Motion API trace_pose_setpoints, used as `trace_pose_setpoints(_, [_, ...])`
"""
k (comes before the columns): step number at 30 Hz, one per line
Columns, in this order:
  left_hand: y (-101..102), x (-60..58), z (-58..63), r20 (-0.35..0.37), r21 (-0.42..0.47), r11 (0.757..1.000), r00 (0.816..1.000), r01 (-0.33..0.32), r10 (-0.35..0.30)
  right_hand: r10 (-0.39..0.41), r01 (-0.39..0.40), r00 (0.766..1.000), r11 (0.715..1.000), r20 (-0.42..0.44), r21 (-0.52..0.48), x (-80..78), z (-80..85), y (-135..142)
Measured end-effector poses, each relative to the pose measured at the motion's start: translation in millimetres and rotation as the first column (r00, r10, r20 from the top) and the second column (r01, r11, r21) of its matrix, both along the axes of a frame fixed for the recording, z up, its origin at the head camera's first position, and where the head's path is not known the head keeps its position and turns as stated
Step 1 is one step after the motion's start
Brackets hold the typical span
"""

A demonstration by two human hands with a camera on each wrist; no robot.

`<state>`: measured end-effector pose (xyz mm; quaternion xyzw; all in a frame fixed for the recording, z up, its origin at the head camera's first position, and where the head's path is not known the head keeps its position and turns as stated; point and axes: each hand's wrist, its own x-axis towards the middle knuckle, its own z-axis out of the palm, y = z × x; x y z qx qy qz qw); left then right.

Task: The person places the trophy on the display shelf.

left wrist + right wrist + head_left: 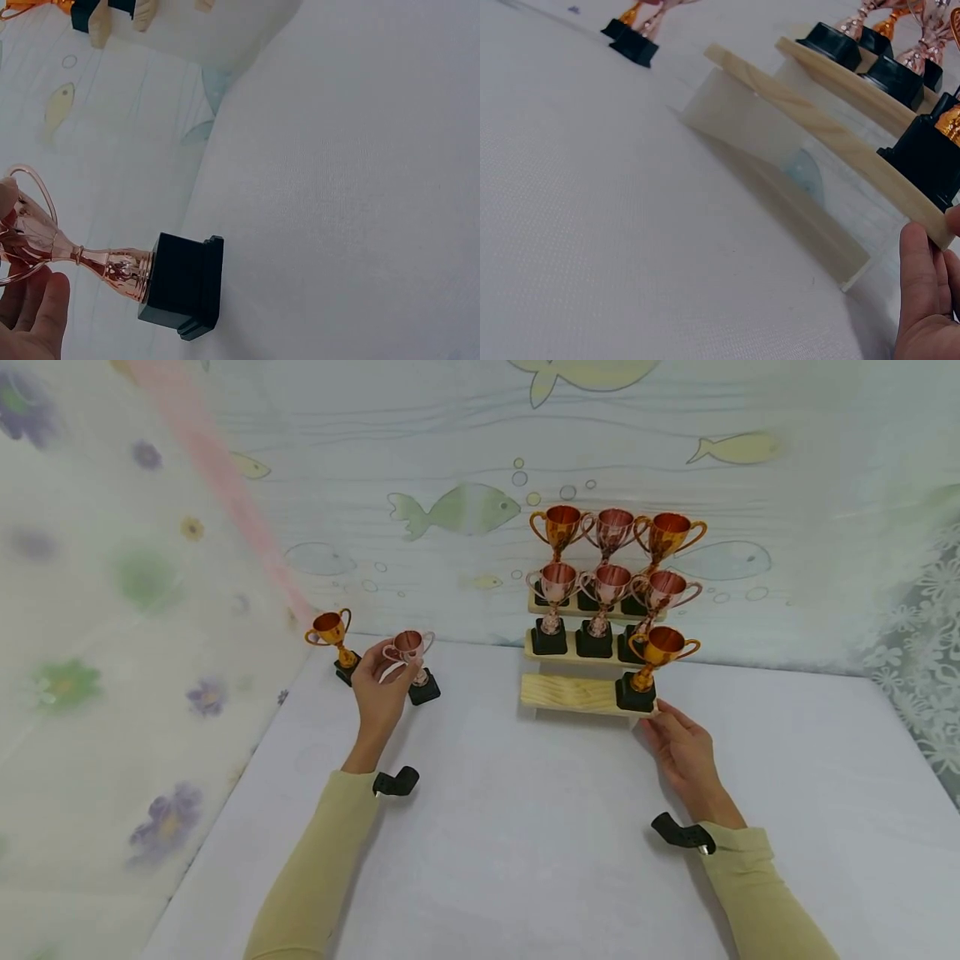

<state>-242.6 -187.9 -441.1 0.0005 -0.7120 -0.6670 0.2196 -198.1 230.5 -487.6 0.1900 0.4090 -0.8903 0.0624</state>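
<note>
My left hand (378, 693) grips a rose-gold trophy cup (408, 646) by its bowl. In the left wrist view, the trophy's black base (180, 285) appears at or just above the white table; whether it touches cannot be told. Just left of that hand is a gold trophy cup (328, 628) on a black base, partly hidden by the hand. My right hand (684, 753) pinches the right front corner of a wooden tiered display stand (562, 691), thumb on top and fingers (919, 262) at its edge. A gold trophy (663, 647) stands at the right end of the lowest tier.
Rose-gold trophies (553, 583) fill the middle tier; the top tier holds gold trophies (562, 527) flanking a rose-gold one (615, 529). Clear supports (742, 112) carry the stand. A fish-patterned backdrop (465, 510) rises behind the white table (487, 827), a flowered one (165, 693) at left.
</note>
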Motion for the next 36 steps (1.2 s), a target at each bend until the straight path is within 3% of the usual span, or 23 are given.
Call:
trace_pose_setpoints(12, [0.6, -4.4, 2.6, 0.007, -0.005, 1.0, 1.0, 0.001, -0.001, 0.011, -0.011, 1.0, 1.0, 0.005, 0.001, 0.3, -2.5, -0.3])
trace_pose_setpoints(24, [4.4, 4.7, 7.8, 0.002, 0.005, 1.0, 1.0, -0.013, 0.013, 0.013, -0.014, 1.0, 1.0, -0.01, -0.022, -0.1, -4.5, -0.6])
trace_pose_setpoints(32, [0.9, 1.0, -14.1, -0.011, 0.043, 0.999, 1.0, -0.005, 0.005, 0.003, -0.003, 1.0, 1.0, -0.008, -0.015, -0.6, -2.9, -0.4])
trace_pose_setpoints(36, [4.8, 5.9, -17.4, -0.027, 0.014, 1.0, 1.0, 0.014, -0.013, 0.003, -0.003, 1.0, 1.0, -0.006, -0.016, 0.1, -2.4, -0.1])
